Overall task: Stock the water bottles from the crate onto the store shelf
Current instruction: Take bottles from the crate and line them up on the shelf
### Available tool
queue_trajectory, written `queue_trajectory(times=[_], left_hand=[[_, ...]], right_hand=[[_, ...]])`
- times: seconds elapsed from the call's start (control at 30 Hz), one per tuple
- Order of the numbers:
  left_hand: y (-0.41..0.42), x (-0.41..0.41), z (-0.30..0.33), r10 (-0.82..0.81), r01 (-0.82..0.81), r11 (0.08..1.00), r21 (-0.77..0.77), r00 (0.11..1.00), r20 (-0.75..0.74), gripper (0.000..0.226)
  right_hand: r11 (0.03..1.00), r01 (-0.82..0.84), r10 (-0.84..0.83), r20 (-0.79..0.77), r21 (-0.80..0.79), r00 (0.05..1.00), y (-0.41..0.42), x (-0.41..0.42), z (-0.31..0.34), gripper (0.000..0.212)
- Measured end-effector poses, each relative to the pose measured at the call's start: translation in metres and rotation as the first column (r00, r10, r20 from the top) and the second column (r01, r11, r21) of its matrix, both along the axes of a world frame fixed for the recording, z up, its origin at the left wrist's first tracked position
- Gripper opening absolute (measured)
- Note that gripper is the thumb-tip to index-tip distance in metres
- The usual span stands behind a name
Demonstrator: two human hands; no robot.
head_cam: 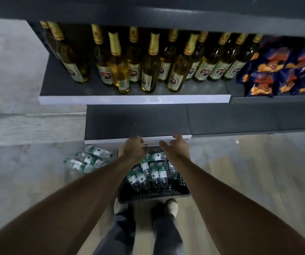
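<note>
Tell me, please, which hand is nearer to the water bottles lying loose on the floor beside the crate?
Left. The left hand hovers just right of the loose bottles; the right hand is farther right, above the crate.

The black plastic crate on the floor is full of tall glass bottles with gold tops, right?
Not quite. The black plastic crate on the floor holds clear plastic water bottles with green and white labels, lying on their sides. The tall glass bottles with gold tops stand on the dark shelf above. The head view shows this.
</note>
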State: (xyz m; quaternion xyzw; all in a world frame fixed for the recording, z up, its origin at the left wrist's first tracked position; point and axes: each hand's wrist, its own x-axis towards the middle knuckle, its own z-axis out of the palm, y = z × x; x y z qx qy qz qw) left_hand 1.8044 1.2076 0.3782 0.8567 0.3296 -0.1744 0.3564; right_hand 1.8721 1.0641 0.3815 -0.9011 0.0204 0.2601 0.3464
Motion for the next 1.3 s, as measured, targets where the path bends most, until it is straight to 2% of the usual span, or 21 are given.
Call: queue_trajectory(times=[0.13,0.23,0.43,0.63,1.0,1.17,1.3], left_hand=[[-0.005,0.007,-0.042,0.006,-0.006,1.0,0.009,0.999,-0.032,0.018],[-0.013,0.007,-0.088,0.039,-0.04,0.999,-0.005,0.998,-0.054,0.021],[-0.024,0.007,-0.185,0.112,-0.112,0.994,0.002,0.989,-0.102,0.017],[-0.04,-0.002,-0.296,0.117,-0.119,0.993,-0.001,0.975,-0.189,0.017],[-0.054,-0.011,-0.5,-0.038,0.046,0.999,0.023,0.967,-0.252,0.026],[-0.065,0.005,-0.579,-0.226,0.237,0.971,0.022,0.949,-0.219,0.032],[-0.082,0.016,-0.632,-0.441,0.45,0.888,0.088,0.891,-0.106,0.044]], right_hand=[[0.995,-0.093,0.091,-0.038,-0.047,0.995,-0.009,0.009,-0.049,0.055],[0.977,-0.193,0.189,-0.052,-0.089,0.981,-0.026,0.011,-0.096,0.054],[0.957,-0.257,0.238,-0.146,-0.131,0.96,-0.061,0.017,-0.196,0.059],[0.945,-0.279,0.23,-0.26,-0.171,0.938,-0.082,0.014,-0.309,0.065],[0.958,-0.236,0.157,-0.389,-0.165,0.908,-0.107,-0.019,-0.495,0.07],[0.933,-0.264,0.156,-0.385,-0.246,0.909,-0.113,-0.007,-0.575,0.064],[0.924,-0.265,0.167,-0.333,-0.274,0.928,-0.11,0.004,-0.635,0.06]])
